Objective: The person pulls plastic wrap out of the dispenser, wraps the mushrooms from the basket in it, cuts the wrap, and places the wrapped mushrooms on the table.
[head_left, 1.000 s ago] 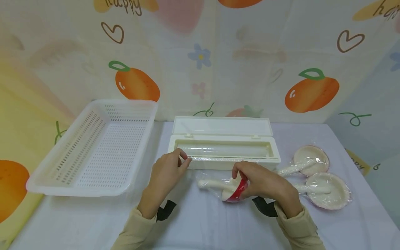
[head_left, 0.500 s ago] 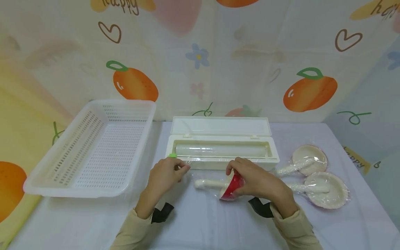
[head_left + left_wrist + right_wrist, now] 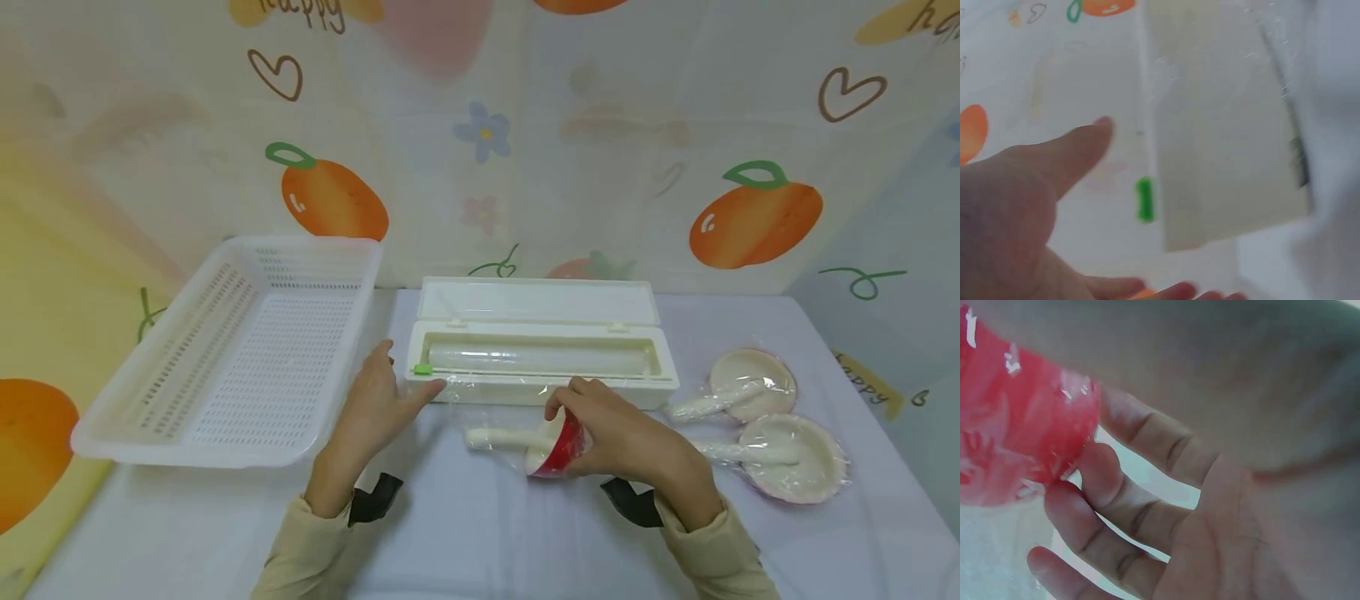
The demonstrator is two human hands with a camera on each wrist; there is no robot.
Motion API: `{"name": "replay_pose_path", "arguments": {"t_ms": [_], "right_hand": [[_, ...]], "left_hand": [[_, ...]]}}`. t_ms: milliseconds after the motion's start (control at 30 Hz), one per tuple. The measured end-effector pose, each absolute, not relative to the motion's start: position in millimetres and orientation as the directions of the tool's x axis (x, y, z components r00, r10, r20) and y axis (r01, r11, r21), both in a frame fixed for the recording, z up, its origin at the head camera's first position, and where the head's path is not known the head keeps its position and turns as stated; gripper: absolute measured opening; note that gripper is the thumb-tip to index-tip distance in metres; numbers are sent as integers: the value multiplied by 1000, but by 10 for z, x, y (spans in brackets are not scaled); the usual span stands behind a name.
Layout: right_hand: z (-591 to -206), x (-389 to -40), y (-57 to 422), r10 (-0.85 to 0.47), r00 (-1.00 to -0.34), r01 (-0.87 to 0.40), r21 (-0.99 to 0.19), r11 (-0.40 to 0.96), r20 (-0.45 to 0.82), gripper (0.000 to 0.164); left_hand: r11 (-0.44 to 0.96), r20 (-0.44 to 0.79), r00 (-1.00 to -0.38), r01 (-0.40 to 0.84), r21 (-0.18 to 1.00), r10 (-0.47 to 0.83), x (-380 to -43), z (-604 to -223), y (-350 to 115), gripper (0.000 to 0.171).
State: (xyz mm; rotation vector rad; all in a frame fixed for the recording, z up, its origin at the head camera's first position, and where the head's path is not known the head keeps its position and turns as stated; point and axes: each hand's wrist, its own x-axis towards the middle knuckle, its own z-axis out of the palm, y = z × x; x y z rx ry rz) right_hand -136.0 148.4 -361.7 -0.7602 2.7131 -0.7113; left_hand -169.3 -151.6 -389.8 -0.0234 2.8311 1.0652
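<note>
My right hand (image 3: 626,429) grips a red bowl (image 3: 558,454), tipped on its side in front of the box, with a white spoon (image 3: 502,439) pointing left from it. Clear cling film covers both; in the right wrist view the red bowl (image 3: 1016,419) looks glossy with it. Left of the box, my left hand (image 3: 367,417) holds nothing, thumb and forefinger spread apart. A cling film dispenser box (image 3: 555,393) has a film roll (image 3: 540,360) inside and its lid (image 3: 536,302) up. Its green slide cutter (image 3: 423,369) sits at the left end, near my left thumb.
Two film-wrapped bowls, a farther one (image 3: 780,375) and a nearer one (image 3: 825,467), lie with white spoons on the right. A white perforated basket (image 3: 345,375) stands on the left. A printed cloth (image 3: 585,183) hangs behind the white-covered table (image 3: 480,542).
My left hand has loosened its pinch at the box's front left and drawn back leftward, baring the green cutter. The right hand still holds the bowl, shifted slightly left and tipped more.
</note>
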Motion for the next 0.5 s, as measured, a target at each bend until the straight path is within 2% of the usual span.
{"name": "replay_pose_path", "arguments": {"t_ms": [67, 133, 267, 333, 500], "right_hand": [[-3600, -1354, 1500, -537, -838, -417, -525, 742, -94, 48], [-3592, -1350, 1510, -541, -836, -416, -539, 732, -90, 46], [-3587, -1344, 1511, -565, -822, -439, -551, 710, -73, 44], [-3585, -1342, 1505, -575, -816, -451, -546, 705, -68, 43], [-3569, -1327, 1495, -582, -811, -465, -535, 706, -64, 43]], "left_hand": [[717, -130, -991, -67, 694, 34, -1734, -3956, -1479, 108], [681, -140, -989, -77, 728, 38, -1767, -4019, -1440, 112], [638, -94, -995, -53, 768, 31, -1799, -4105, -1387, 102], [642, -66, -998, -40, 766, 18, -1802, -4124, -1383, 94], [667, -59, -998, -39, 744, 8, -1802, -4152, -1401, 87]]}}
